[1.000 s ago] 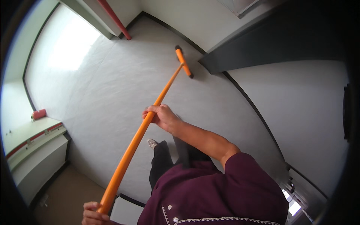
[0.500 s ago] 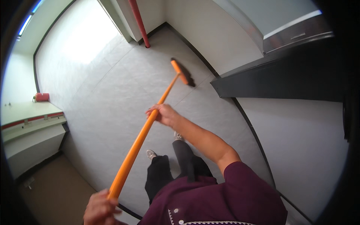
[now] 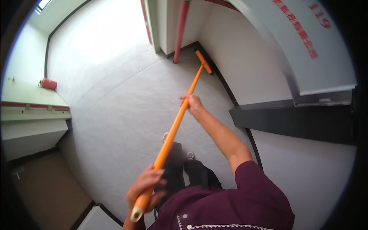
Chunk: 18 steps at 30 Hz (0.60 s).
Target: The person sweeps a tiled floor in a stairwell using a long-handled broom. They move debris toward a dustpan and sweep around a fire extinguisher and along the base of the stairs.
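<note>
I hold a long orange broom handle (image 3: 174, 128) with both hands. My right hand (image 3: 192, 103) grips it about halfway along. My left hand (image 3: 146, 187) is closed round it near the top end, close to my body. The orange broom head (image 3: 204, 62) rests on the grey floor (image 3: 122, 96) far ahead, close to the black skirting of the right wall and a red vertical pipe (image 3: 181, 30). My dark trousers and shoes (image 3: 184, 155) show below the handle.
A white wall with a dark ledge (image 3: 291, 120) runs along the right. A white counter with a red stripe (image 3: 32, 115) stands at the left, with a red object (image 3: 49, 83) on the floor behind it. A doorway corner stands beside the pipe.
The broom head has swept forward along the right wall toward the red pipe and the corner. I have stepped ahead, and my left hand has come further into view on the handle's end.
</note>
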Motion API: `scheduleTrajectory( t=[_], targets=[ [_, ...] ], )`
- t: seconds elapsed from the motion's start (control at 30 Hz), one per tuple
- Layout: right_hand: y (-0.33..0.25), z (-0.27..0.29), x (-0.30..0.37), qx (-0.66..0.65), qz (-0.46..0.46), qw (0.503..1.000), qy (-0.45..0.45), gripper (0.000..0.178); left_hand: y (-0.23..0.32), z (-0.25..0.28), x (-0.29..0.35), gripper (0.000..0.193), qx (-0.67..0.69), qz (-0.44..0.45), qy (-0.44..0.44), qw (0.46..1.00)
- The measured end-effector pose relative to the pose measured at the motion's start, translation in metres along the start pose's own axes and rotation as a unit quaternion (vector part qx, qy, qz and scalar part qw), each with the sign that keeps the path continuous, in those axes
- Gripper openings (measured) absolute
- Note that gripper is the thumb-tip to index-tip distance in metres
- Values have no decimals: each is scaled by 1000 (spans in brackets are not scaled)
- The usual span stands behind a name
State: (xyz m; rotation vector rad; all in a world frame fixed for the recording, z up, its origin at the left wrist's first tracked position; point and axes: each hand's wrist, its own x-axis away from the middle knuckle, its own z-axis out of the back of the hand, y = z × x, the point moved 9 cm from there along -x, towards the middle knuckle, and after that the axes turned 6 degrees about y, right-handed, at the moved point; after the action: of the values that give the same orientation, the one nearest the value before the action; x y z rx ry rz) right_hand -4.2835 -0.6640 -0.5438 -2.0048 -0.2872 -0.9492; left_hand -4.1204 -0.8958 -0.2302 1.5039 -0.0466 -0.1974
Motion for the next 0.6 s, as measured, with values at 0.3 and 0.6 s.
scheduleTrajectory(
  t=[0.3,0.6],
  targets=[
    [0,-44,-103,199,-40,978,42,9,-51,18,-89,27,-38,9,56,998],
    [100,-113,17,91,-197,971,-96,11,56,68,-62,41,-197,-81,-41,976]
  ],
)
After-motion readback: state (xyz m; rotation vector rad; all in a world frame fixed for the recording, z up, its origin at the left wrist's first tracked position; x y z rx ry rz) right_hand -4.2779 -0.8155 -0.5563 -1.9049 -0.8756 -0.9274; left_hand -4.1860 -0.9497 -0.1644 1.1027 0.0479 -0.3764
